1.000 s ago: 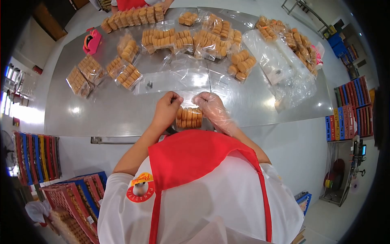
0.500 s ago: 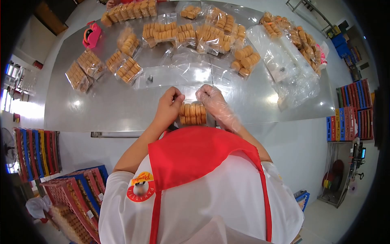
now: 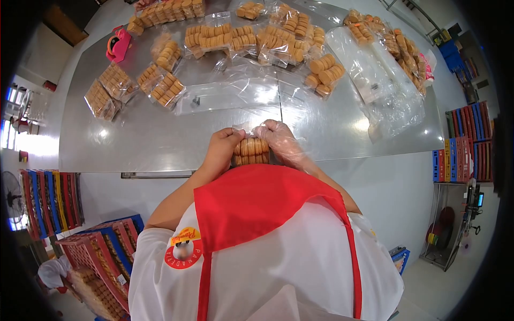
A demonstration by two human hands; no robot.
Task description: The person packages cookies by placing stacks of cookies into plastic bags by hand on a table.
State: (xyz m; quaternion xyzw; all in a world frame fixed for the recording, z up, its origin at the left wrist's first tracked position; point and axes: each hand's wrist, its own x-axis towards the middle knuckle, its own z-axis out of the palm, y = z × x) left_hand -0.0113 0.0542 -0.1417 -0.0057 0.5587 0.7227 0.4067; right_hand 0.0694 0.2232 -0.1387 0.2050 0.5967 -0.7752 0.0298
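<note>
Close to my apron, at the table's front edge, is a clear plastic bag of round biscuits (image 3: 251,152), stacked in two rows. My left hand (image 3: 222,148) is bare and pinches the bag's upper end at its left corner. On the other corner, my right hand (image 3: 279,140) in a clear plastic glove is closed on the same plastic. The two hands are a short way apart, with the biscuits below and between them. Beyond them a flat clear plastic sheet or bag (image 3: 235,99) lies on the metal table (image 3: 134,147).
Several filled biscuit bags (image 3: 214,37) lie along the far side, with more bags (image 3: 111,88) at the left. A pink tape dispenser (image 3: 119,45) stands far left. Clear plastic bags (image 3: 369,80) and a biscuit pile (image 3: 399,51) are at the right. Coloured crates (image 3: 101,246) stand by the table.
Both hands have come slightly lower and nearer my body with the biscuit bag. Its plastic top now shows between my fingers. The bags on the table look unmoved.
</note>
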